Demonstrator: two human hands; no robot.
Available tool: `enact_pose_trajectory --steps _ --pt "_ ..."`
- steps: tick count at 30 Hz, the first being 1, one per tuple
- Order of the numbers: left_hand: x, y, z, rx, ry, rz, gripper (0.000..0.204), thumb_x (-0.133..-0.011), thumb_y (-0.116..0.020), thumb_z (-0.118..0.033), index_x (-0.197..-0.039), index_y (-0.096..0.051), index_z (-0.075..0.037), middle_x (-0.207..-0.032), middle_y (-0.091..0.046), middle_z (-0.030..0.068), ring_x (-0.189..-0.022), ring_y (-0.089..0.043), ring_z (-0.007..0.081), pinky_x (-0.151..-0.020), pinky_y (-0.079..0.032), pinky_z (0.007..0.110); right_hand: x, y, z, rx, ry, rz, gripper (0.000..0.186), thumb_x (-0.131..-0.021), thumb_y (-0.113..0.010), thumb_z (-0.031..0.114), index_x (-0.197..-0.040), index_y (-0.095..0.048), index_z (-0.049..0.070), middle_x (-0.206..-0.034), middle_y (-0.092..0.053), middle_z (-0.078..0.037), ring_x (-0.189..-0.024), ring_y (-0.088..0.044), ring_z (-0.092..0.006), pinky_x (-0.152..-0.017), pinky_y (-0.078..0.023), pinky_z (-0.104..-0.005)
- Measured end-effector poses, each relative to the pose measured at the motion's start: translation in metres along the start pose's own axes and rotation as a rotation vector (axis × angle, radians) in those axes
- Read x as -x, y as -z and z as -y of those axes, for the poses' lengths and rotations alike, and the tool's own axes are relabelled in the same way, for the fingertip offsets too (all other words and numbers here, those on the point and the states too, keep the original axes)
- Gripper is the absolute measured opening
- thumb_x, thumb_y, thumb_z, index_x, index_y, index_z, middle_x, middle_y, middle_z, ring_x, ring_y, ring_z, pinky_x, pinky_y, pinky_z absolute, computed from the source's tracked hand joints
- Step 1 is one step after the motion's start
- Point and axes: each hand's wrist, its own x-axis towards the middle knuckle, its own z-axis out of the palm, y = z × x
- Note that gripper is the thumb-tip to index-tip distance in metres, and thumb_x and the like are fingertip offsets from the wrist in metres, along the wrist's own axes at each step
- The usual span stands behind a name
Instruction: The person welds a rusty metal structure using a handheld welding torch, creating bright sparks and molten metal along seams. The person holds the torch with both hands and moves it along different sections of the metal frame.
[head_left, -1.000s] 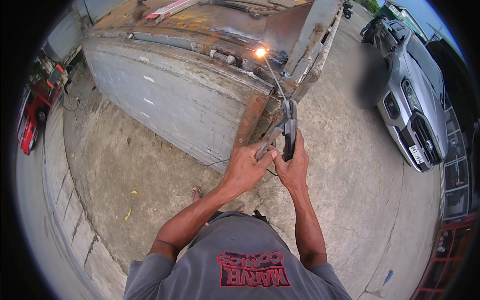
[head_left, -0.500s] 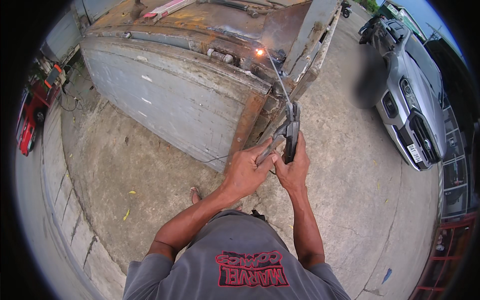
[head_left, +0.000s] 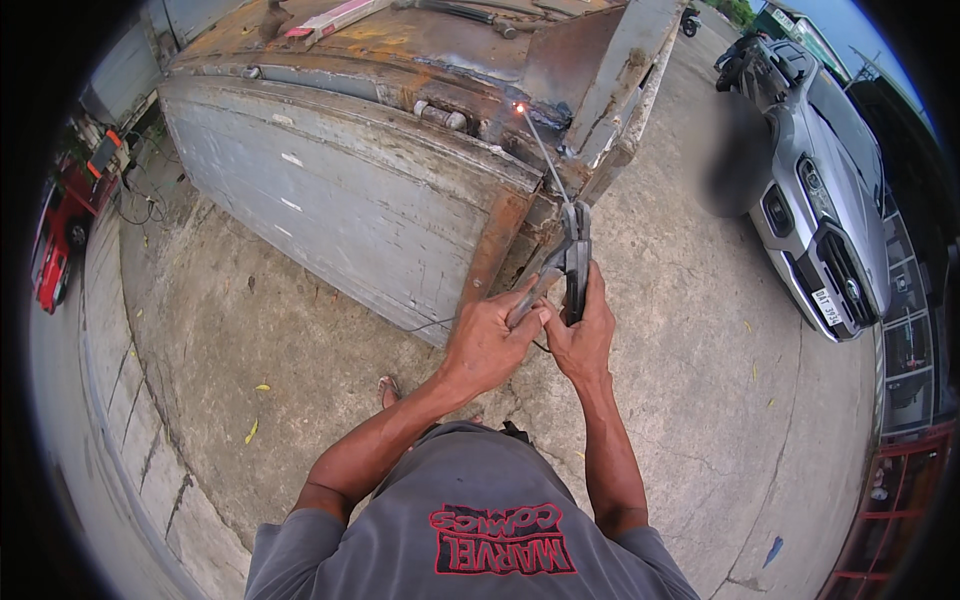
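pink-and-white box (head_left: pixel 340 18) is lying on rusty metal (head_left: pixel 400 48), contents unclear | red-outlined lettering (head_left: pixel 503 540) is showing on my gray shirt (head_left: pixel 385 520) | my left grip (head_left: pixel 487 343) and right grip (head_left: pixel 585 343) are clasping the scuffed dark-gray rod holder (head_left: pixel 577 255) before me, its thin rod (head_left: pixel 544 151) pointing at the rusty metal, tip (head_left: pixel 519 107) glowing orange

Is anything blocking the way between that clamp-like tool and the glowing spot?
Nothing visible. The left hand and right hand hold the clamp-like tool; its thin rod runs in full view to the glowing spot, crossing in front of the metal corner. Whether it touches the spot, I can't tell.
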Motion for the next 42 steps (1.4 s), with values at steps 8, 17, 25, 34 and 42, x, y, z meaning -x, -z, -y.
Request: enact_pose_trajectory --steps 8,17,25,34,42 --pt "-0.004 -0.004 0.012 0.011 -0.147 -0.082 0.042 -0.1 -0.069 -0.023 -0.133 -0.068 0.004 -0.091 -0.074 0.0228 -0.072 -0.065 0.0147 -0.069 -0.053 0.037 -0.003 -0.001 -0.002 0.007 -0.007 0.012 0.085 -0.086 -0.088 0.025 -0.15 -0.043 -0.008 -0.126 -0.068 -0.03 -0.111 -0.072 -0.0401 -0.091 -0.058 -0.0445" --pt "-0.009 -0.011 0.024 0.064 -0.175 -0.14 0.021 -0.101 -0.072 -0.019 -0.109 -0.073 0.0 -0.067 -0.05 -0.0041 -0.068 -0.042 0.004 -0.056 -0.037 0.029 -0.005 -0.002 -0.003 0.019 0.023 -0.001 0.085 -0.086 -0.089 0.026 -0.151 -0.044 -0.007 -0.119 -0.07 -0.024 -0.098 -0.072 -0.0326 -0.082 -0.057 -0.0409" --pt "0.008 -0.027 0.016 -0.005 -0.382 -0.178 0.051 -0.1 -0.071 -0.019 -0.139 -0.06 0.011 -0.128 -0.068 0.0337 -0.108 -0.075 0.0336 -0.087 -0.058 0.039 0.005 0.013 -0.005 -0.054 0.126 -0.053 0.084 -0.084 -0.09 0.023 -0.15 -0.046 -0.004 -0.101 -0.069 -0.011 -0.066 -0.057 -0.0146 -0.058 -0.049 -0.0303" --pt "0.006 -0.018 -0.004 0.032 -0.169 -0.1 0.054 -0.099 -0.072 -0.022 -0.137 -0.06 0.014 -0.125 -0.069 0.0356 -0.1 -0.076 0.0263 -0.085 -0.058 0.037 0.0 0.013 -0.001 -0.035 0.032 -0.029 0.083 -0.085 -0.089 0.021 -0.15 -0.046 -0.004 -0.114 -0.071 -0.02 -0.082 -0.068 -0.0242 -0.069 -0.055 -0.0352" --pt "-0.003 -0.019 0.013 0.062 -0.181 -0.148 0.032 -0.099 -0.072 -0.022 -0.118 -0.072 0.003 -0.073 -0.063 0.009 -0.065 -0.049 0.0102 -0.06 -0.045 0.034 -0.007 0.011 0.001 -0.016 0.042 0.013 0.082 -0.086 -0.089 0.023 -0.15 -0.047 -0.005 -0.124 -0.07 -0.026 -0.106 -0.073 -0.0363 -0.088 -0.057 -0.0415"
